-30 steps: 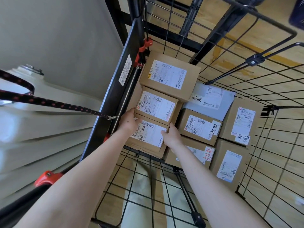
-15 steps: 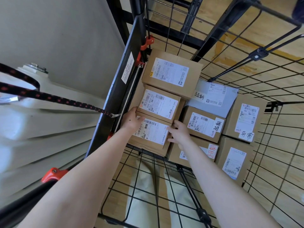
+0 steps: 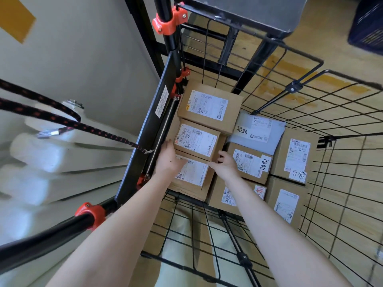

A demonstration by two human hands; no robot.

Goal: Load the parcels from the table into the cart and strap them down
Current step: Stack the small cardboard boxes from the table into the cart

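Note:
Several brown cardboard parcels with white labels lie packed in the black wire cart [image 3: 342,183]. The parcel nearest me on the left [image 3: 193,178] lies under a smaller parcel [image 3: 196,139]. My left hand [image 3: 169,160] rests flat on the near parcel's left top corner, thumb up along the smaller one. My right hand [image 3: 224,162] hovers at the near parcel's right edge, fingers spread and holding nothing. A black bungee cord with red flecks [image 3: 99,131] runs from the left to a hook [image 3: 148,151] on the cart's black side bar [image 3: 143,146].
A grey mailer bag [image 3: 257,129] and more labelled boxes [image 3: 294,158] fill the cart's right side. The cart's wire front panel [image 3: 207,235] stands between me and the load. A blurred white moulded object [image 3: 51,154] lies left. A dark blue crate [image 3: 366,27] sits top right.
My right hand has come off the near parcel's right edge and its fingers have spread. My left hand has slid from the parcel's side onto its top. The view has pulled back.

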